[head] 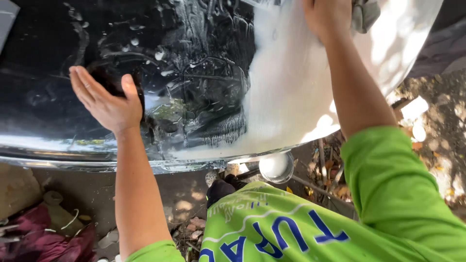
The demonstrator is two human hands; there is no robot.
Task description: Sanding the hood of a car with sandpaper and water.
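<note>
Big polished metal tank (204,73), curved and mirror-shiny, fills the upper frame, lying across the view above the ground. Left part reflects dark with wet streaks and droplets; right part is bright white in sunlight. Lower rim runs along the middle of the frame.

Right hand (327,17) at the top edge, pressed on the bright part of the tank, grip closed around a grey cloth (365,13). Cloth bunches out to the right of the hand, touching the metal. Fingers mostly cut off by the frame edge.

Left hand (109,99) flat against the dark part of the tank, grip spread, fingers straight and together, thumb out to the right. Holds nothing. Its dark reflection sits just beside it on the surface.

Both forearms bare, reaching up from a bright green shirt (378,194) with blue lettering, low in the frame.

Below the tank rim: small round metal bowl (275,167) on the ground, just under the bright section. Dark shoe (219,188) beside it, near the shirt hem. Dirt ground (437,126) with dry leaves and sticks on the right, dappled with sun. Lower left: heap of maroon cloth (43,235) with pale scraps around it, well apart from both hands.
</note>
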